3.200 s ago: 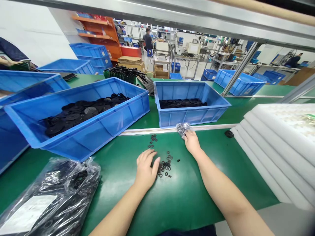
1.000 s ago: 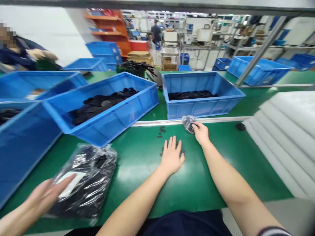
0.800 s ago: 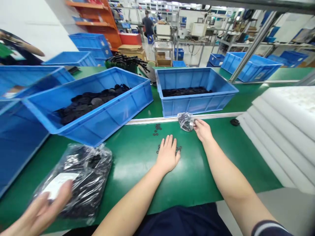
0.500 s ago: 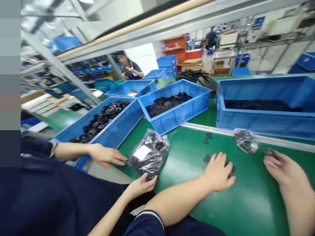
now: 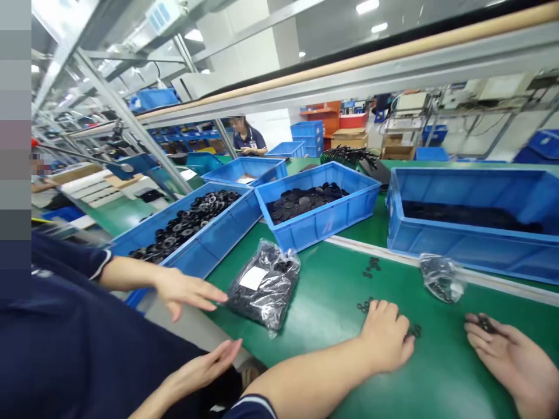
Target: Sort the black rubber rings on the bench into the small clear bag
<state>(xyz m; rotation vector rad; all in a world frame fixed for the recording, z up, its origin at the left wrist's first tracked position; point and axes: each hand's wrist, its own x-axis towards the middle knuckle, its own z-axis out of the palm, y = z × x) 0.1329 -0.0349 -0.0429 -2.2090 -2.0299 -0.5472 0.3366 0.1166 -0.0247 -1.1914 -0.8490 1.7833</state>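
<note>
Head view: the right hand (image 5: 513,355) pinches a small black rubber ring (image 5: 485,325) between loosely curled fingers (image 5: 474,333); the left hand (image 5: 386,337) rests palm-down, fingers spread. Some loose rings (image 5: 364,306) remain on the green desk (image 5: 437,372) in front of the blue crate (image 5: 463,250), near a clear plastic bag (image 5: 442,279).

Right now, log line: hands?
left hand: flat on green mat beside small black rings | right hand: touching more rings | clear bag nearby

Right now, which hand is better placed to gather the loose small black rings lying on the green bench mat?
Left, probably: the left hand rests on the green bench mat right beside the loose small black rings, while the right hand lies farther off and seems to hold other rings.
</note>
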